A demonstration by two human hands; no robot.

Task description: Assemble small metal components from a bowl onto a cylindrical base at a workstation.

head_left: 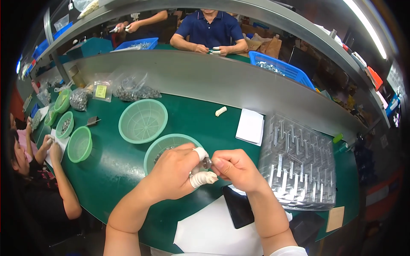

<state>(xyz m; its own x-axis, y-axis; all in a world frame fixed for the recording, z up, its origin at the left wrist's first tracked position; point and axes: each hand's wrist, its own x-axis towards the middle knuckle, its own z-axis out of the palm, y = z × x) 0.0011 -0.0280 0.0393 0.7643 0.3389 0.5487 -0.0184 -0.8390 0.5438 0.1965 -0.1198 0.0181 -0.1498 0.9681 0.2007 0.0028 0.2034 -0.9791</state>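
The fingers of the left hand [177,168] and right hand [235,168] pinch a small greyish part [206,162]. It is between them, above the green surface [113,168], near a part-hidden basket [173,138].

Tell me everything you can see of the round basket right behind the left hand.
The basket is round, light green and plastic-looking, with a raised rim and a wall that looks finely slotted. It sits open side up on the green table, with small grey, metallic-looking parts visible inside. The left hand hides much of its near side; whether the two touch, I can't tell. Another round green basket stands close by, beyond it to the left.
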